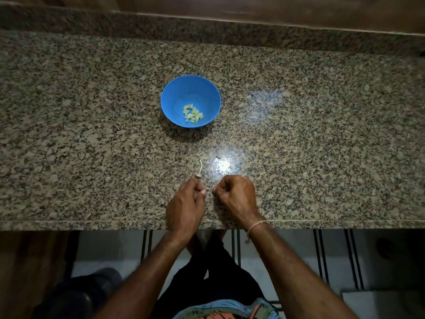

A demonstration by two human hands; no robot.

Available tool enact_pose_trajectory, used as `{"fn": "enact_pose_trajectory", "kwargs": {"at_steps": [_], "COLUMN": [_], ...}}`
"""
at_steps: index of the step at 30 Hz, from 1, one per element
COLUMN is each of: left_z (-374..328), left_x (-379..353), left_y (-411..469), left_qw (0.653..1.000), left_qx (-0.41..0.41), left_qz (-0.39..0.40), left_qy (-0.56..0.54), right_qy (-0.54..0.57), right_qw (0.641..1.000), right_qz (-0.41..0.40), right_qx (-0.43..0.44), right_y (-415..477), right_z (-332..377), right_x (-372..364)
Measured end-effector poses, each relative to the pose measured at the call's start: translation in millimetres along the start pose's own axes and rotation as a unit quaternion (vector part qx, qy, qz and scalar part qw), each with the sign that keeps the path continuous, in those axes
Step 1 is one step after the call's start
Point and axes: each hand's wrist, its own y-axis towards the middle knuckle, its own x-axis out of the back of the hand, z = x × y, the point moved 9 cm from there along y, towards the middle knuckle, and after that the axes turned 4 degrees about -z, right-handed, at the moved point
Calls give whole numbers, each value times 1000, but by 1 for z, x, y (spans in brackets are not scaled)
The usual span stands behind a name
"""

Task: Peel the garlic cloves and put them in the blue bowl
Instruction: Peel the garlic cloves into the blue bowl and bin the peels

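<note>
Reaching over the desk's (92, 223) rounded front edge at 6 o'clock, the two hands sit close together but apart. The left hand (186, 203) has its fingers curled in; a thin dry stalk (200, 168) with a knobbly base juts from its fingertips toward 12 o'clock, though whether it is pinched or merely touched cannot be told. The right hand (236, 194), a pale cord band (257, 226) on its wrist, is also curled, thumb meeting forefinger; anything held there is too small to make out. A papery scrap (217, 157) lies at 1 o'clock beside a glare patch on the polished speckled granite. Farther toward 12 o'clock stands the round, smooth blue bowl (174, 97), peeled pale-green cloves (192, 114) heaped in its bottom. Granite runs wide toward 3 and 9 o'clock, and a raised granite ledge (207, 26) closes the back.
</note>
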Motion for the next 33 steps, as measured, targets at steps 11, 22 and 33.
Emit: {"fn": "enact_pose_trajectory", "kwargs": {"at_steps": [11, 22, 33], "left_z": [0, 6, 10], "left_x": [-3, -15, -13], "left_y": [-6, -10, -6], "left_qw": [1000, 911, 867], "left_qx": [-13, 140, 202], "left_qz": [-10, 47, 102], "left_qy": [13, -384, -444], "right_qy": [-46, 458, 446], "right_qw": [998, 869, 888], "right_qz": [-44, 82, 55], "right_qx": [11, -167, -101], "right_y": [-14, -36, -31], "right_z": [13, -3, 2], "right_x": [2, -5, 5]}}
